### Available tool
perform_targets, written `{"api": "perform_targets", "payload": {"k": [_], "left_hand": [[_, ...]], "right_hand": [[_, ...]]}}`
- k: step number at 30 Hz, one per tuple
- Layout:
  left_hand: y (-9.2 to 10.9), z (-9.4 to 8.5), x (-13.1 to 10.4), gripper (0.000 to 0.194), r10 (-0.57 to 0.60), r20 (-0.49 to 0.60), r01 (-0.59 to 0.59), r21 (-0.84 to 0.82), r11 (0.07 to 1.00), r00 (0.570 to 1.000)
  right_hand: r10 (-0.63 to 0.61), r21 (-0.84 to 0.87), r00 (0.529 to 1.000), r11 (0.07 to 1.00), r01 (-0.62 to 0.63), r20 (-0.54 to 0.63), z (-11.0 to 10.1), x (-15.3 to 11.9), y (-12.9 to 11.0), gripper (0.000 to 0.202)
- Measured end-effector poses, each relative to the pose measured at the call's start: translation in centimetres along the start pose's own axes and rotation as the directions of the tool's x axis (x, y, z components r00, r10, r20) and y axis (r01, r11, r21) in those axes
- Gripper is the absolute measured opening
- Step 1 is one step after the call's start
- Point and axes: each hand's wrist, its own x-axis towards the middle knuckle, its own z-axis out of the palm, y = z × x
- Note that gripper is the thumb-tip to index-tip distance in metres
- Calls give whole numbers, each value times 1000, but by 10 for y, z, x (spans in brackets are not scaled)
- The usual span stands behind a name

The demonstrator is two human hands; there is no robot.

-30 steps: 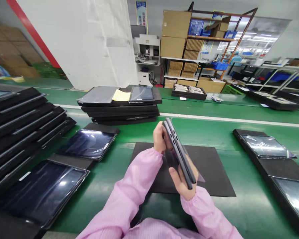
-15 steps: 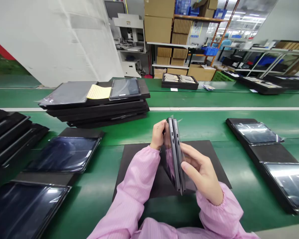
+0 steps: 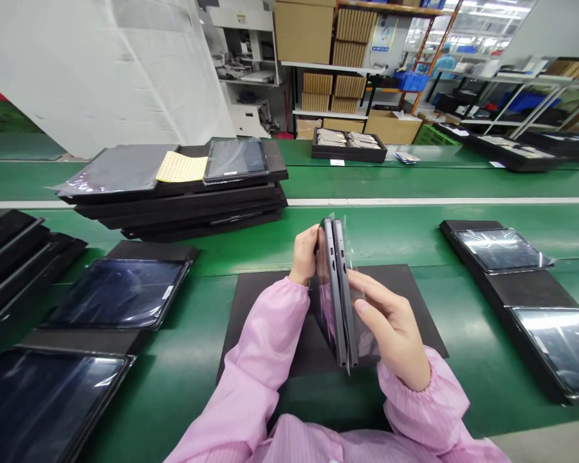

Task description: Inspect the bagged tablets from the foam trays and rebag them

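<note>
Two dark tablets, a left one [image 3: 334, 292] and a right one [image 3: 345, 283], stand on edge face to face, their port sides turned up toward me. Clear film sticks out around them. My left hand [image 3: 303, 256] is closed round their far left side; its fingertips are hidden behind the tablets. My right hand [image 3: 390, 321] presses against the right tablet's outer face with bent fingers and thumb, on the film. Beneath them a black mat [image 3: 270, 308] lies on the green bench [image 3: 212, 289].
On the left, tablets in film [image 3: 120, 292] lie on black foam trays beside a tray stack [image 3: 14, 270]. Another stack [image 3: 188, 209] at the back bears a yellow sticker sheet [image 3: 182, 167] and a tablet [image 3: 236, 159]. On the right a foam tray [image 3: 535, 290] carries two tablets.
The view has tilted down slightly, so the background sits higher in the picture. Both hands keep the tablets in nearly the same pose; my right thumb has shifted slightly up along the right tablet.
</note>
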Motion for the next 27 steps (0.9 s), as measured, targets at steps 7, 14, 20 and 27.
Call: {"api": "perform_targets", "payload": {"k": [7,14,20,27], "left_hand": [[3,4,0,70,25,17,-24,-8,1000,1000],[2,3,-1,69,30,16,-30,-5,1000,999],[0,2,-2,69,19,2,-19,-13,1000,1000],[7,3,-4,67,5,36,-4,-26,1000,999]], "right_hand": [[-15,27,1000,1000,15,0,0,0,-3,35],[-39,70,999,997,40,-15,0,-1,-4,40],[-49,91,999,995,50,-16,-1,-2,-8,45],[-17,78,1000,997,17,-5,-3,-2,-7,41]]}}
